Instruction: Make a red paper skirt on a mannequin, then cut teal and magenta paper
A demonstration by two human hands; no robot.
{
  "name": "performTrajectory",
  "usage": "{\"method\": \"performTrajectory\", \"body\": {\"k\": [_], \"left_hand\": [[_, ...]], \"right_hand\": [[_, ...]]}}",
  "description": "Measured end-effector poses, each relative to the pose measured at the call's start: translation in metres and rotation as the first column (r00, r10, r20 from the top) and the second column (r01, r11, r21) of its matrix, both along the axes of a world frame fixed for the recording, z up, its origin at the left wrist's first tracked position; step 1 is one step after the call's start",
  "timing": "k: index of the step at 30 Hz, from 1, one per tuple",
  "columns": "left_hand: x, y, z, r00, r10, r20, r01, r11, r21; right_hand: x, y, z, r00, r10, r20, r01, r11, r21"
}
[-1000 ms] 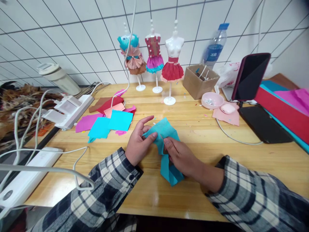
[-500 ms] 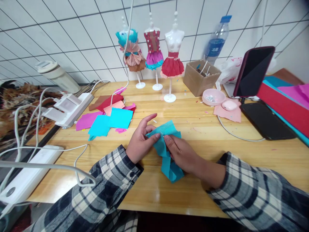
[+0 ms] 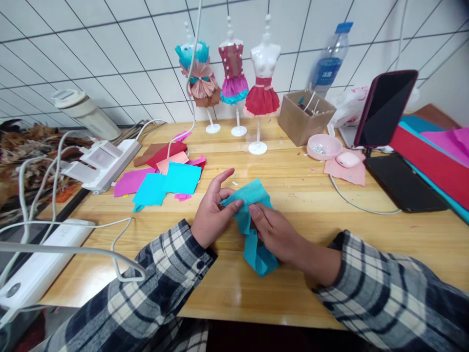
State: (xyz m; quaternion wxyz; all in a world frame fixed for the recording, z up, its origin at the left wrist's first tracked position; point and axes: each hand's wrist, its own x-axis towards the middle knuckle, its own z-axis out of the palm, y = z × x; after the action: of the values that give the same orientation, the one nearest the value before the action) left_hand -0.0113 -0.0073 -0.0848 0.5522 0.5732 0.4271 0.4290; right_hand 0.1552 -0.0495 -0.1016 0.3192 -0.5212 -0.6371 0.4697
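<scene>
A piece of turquoise crepe paper (image 3: 252, 191) is held between my two hands above the front middle of the table. My left hand (image 3: 215, 211) pinches its left edge between thumb and fingers, with the index finger stretched out away from it. My right hand (image 3: 273, 230) grips the paper's right side, thumb on top and the other fingers curled beneath. From under the right hand a folded strip of the same paper hangs down toward the table. The fingers behind the sheet are partly hidden.
Coloured paper pieces (image 3: 183, 177) lie left of my hands. Three small mannequins (image 3: 257, 147) in paper dresses stand at the back. A cardboard box (image 3: 302, 122), a pink bowl (image 3: 322, 149) and phones (image 3: 406, 183) are to the right. Cables and a power strip (image 3: 110, 168) occupy the left.
Both hands keep their hold on the turquoise crepe paper. The paper's upper edge has shifted slightly up and to the left, and the left index finger has moved slightly.
</scene>
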Motion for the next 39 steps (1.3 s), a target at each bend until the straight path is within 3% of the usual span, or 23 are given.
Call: {"method": "performTrajectory", "body": {"k": [20, 29, 39], "left_hand": [[0.0019, -0.0016, 0.0029, 0.999, -0.010, 0.037, 0.012, 0.998, -0.058], [-0.0018, 0.0015, -0.0021, 0.999, 0.039, 0.018, -0.040, 0.997, 0.061], [0.0019, -0.0011, 0.0028, 1.000, 0.007, 0.025, -0.007, 1.000, -0.025]], "right_hand": [[0.0001, 0.0016, 0.0050, 0.999, 0.004, 0.055, -0.004, 1.000, 0.008], [-0.0003, 0.0024, 0.0051, 0.999, 0.027, 0.041, -0.028, 0.999, 0.018], [-0.0003, 0.0022, 0.0019, 1.000, 0.025, -0.011, -0.025, 1.000, -0.012]]}}
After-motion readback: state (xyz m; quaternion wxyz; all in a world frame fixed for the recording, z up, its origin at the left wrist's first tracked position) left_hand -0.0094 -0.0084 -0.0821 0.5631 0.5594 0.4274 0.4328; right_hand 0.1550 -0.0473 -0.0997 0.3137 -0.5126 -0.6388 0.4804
